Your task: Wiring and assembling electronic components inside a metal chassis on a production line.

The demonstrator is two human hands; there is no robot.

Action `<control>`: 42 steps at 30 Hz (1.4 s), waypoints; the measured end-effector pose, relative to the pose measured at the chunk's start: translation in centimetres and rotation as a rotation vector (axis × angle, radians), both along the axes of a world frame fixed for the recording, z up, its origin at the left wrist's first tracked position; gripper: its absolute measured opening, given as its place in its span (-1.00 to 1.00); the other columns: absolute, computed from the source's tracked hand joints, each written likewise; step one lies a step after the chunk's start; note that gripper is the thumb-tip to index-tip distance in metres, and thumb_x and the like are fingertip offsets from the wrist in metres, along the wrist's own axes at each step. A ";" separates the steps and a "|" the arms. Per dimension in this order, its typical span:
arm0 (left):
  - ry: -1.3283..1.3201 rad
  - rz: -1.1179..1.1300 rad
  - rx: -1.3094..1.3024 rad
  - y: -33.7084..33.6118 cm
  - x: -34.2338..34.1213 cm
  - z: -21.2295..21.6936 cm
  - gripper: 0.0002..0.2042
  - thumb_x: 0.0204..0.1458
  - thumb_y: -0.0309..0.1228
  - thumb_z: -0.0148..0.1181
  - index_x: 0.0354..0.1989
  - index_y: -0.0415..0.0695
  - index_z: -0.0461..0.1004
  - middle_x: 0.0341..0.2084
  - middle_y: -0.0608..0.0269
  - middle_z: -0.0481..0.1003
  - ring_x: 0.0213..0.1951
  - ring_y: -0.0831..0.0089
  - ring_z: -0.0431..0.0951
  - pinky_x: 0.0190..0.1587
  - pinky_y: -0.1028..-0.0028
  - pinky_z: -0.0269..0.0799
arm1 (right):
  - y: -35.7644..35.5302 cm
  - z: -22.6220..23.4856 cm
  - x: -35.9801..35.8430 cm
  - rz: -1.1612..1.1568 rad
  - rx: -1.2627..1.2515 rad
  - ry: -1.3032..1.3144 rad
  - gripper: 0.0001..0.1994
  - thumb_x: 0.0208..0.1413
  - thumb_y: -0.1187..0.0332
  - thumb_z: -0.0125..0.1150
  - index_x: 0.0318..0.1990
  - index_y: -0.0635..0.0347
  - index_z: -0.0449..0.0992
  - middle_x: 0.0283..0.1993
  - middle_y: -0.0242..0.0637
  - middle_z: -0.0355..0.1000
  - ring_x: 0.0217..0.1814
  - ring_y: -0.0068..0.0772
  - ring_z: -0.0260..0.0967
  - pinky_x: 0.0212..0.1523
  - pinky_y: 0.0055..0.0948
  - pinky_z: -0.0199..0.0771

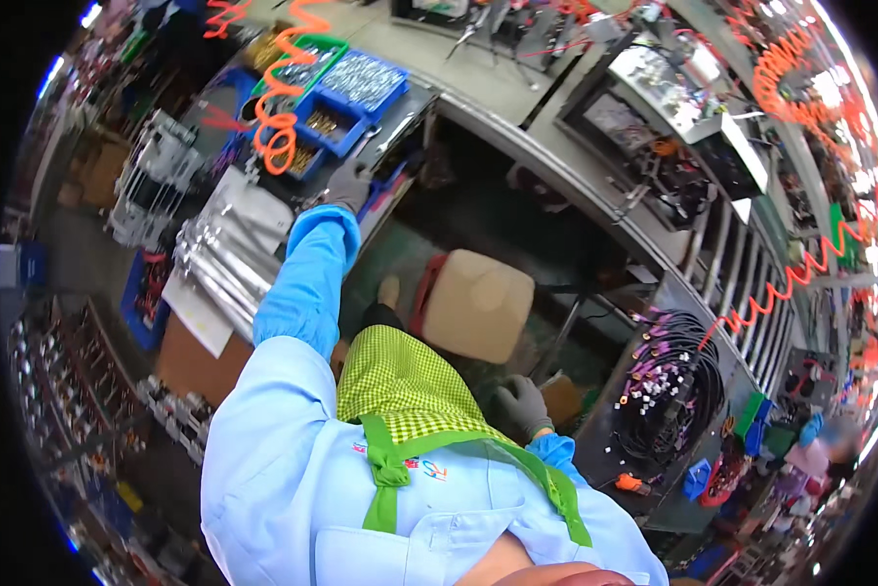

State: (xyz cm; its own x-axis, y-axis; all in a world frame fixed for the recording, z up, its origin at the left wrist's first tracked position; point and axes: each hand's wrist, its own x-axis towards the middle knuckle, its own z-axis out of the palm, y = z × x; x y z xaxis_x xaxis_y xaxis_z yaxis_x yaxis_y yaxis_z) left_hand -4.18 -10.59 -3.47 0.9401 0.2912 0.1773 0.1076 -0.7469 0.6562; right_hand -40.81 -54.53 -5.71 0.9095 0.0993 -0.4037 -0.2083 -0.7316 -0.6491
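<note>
My left hand (346, 188), in a grey glove, reaches out to the bench edge, just below the blue parts bins (334, 122). It is beside a narrow drawer or tray with a blue inside (382, 190); its fingers are too small and partly hidden to show whether they grip anything. A slim metal tool (396, 133) lies on the bench beyond it. My right hand (524, 405), also grey-gloved, hangs low by the stool with fingers loosely bent and apart, and nothing shows in it. Blue sleeve covers are on both forearms.
A beige-topped stool (480, 305) stands in front of me. Bright metal tubes (226, 269) lie on the left bench, near an orange coiled hose (281, 93). At right, bundled black cables (678, 391) rest on a grey table. A long bench edge (537, 146) crosses ahead.
</note>
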 end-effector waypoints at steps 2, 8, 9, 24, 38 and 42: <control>0.084 0.049 0.079 2.1 1.5 -1.2 -0.75 0.02 -0.23 0.11 -0.17 -0.04 0.51 -0.24 -0.02 0.52 -0.13 0.00 0.50 -0.08 0.17 0.40 | -1.4 1.2 1.3 0.002 -0.039 0.041 -0.63 0.05 0.11 0.16 -0.08 0.15 0.44 -0.08 -0.03 0.39 -0.02 0.04 0.34 -0.02 -0.15 0.36; 0.013 -0.108 0.132 -3.9 4.2 2.7 -0.60 0.00 -0.23 0.14 0.01 -0.10 0.38 0.00 -0.03 0.37 0.02 -0.10 0.35 0.04 0.13 0.32 | -1.1 9.1 10.9 -0.314 -0.130 -0.062 -0.66 0.05 0.18 0.15 -0.11 0.22 0.45 -0.12 -0.02 0.41 -0.02 0.01 0.36 -0.01 -0.23 0.36; -0.031 -0.114 0.076 -5.0 4.8 2.9 -0.60 -0.01 -0.26 0.16 0.01 -0.13 0.38 -0.04 -0.07 0.38 -0.01 -0.10 0.36 0.07 0.14 0.30 | -1.2 9.4 13.8 -0.346 -0.135 -0.075 -0.66 0.05 0.18 0.15 -0.11 0.22 0.45 -0.12 -0.02 0.41 -0.02 0.01 0.36 -0.01 -0.23 0.36; -0.408 -1.084 -0.592 -32.7 32.2 26.6 -0.53 0.05 -0.14 0.20 0.06 -0.14 0.33 -0.15 0.01 0.43 -0.14 0.18 0.51 -0.08 0.31 0.40 | -4.0 13.3 29.0 -0.553 -0.267 -0.154 -0.63 0.03 0.13 0.15 -0.11 0.21 0.46 -0.09 -0.03 0.41 0.02 0.03 0.34 0.02 -0.18 0.36; -0.094 -1.245 -0.496 -42.7 37.8 30.3 -0.44 0.05 -0.28 0.14 0.23 -0.19 0.22 0.21 0.05 0.22 0.26 0.24 0.17 0.26 0.34 0.07 | -18.6 0.2 15.5 -0.594 -0.096 0.220 -0.52 0.02 -0.02 0.07 -0.08 0.20 0.52 -0.02 0.08 0.44 0.07 0.05 0.37 0.10 -0.14 0.32; -0.003 -1.116 -0.600 -43.2 38.2 28.8 -0.57 0.16 -0.33 0.01 0.17 -0.26 0.29 0.20 0.16 0.24 0.25 0.35 0.18 0.28 0.41 0.01 | -25.9 3.7 28.6 -0.583 -0.094 0.114 -0.55 0.07 0.01 0.07 -0.10 0.23 0.49 -0.11 0.06 0.46 -0.06 0.11 0.41 -0.02 -0.13 0.40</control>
State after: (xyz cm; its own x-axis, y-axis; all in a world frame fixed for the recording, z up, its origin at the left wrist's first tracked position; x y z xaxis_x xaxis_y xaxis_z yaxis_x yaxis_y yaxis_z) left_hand 34.06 -53.77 25.36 0.7250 -0.6221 0.2956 -0.3894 -0.0162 0.9209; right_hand -12.21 -80.45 -1.97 0.7536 -0.4435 -0.4851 -0.6570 -0.5295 -0.5366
